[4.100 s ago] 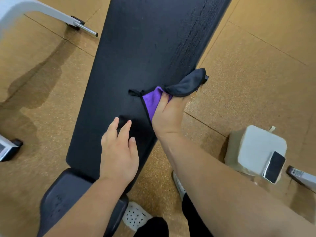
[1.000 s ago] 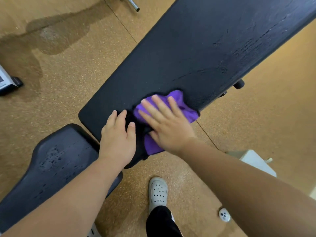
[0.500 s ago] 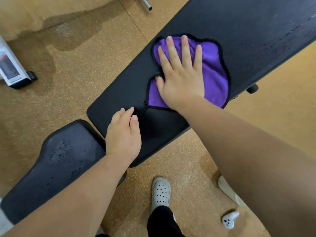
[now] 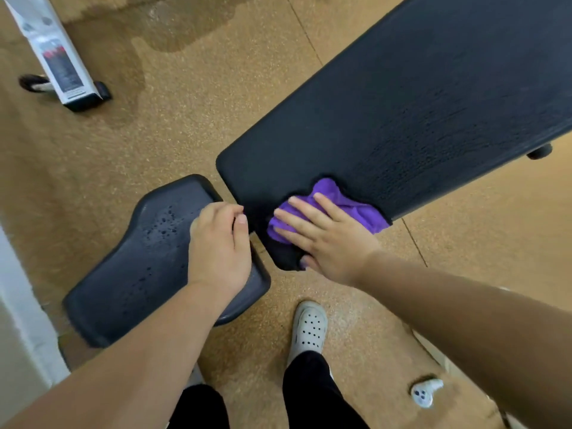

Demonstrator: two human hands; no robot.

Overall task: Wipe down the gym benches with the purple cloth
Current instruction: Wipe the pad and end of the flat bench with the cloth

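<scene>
purple cloth (image 4: 349, 205), bunched and dark-edged, lies under the right hand (image 4: 328, 239). the fingers (image 4: 297, 219) are straight and spread, pressing it flat and not closed around it. the cloth sits at the near corner of the long bench pad (image 4: 418, 103), along its lower edge, with a dark fold of it under the palm at the pad's tip.

just to the side, the left hand (image 4: 216, 243) rests on the end of the seat pad (image 4: 139, 258), beside the gap between the two pads. its fingers are curled at the edge; whether they grip the pad or only lie on it i cannot tell, and nothing shows inside them.

the seat pad is black and beaded with droplets (image 4: 164, 224). the long pad is black too, with a rough, streaked patch towards its far side.

below the arms stands a white perforated shoe (image 4: 309, 328) on the tan speckled floor (image 4: 185, 103), with black trouser legs above it. a small white controller (image 4: 425, 394) lies on the floor near the right forearm. a dark damp-looking patch (image 4: 173, 23) spreads across the floor at the top, near a white frame leg (image 4: 52, 48).
</scene>
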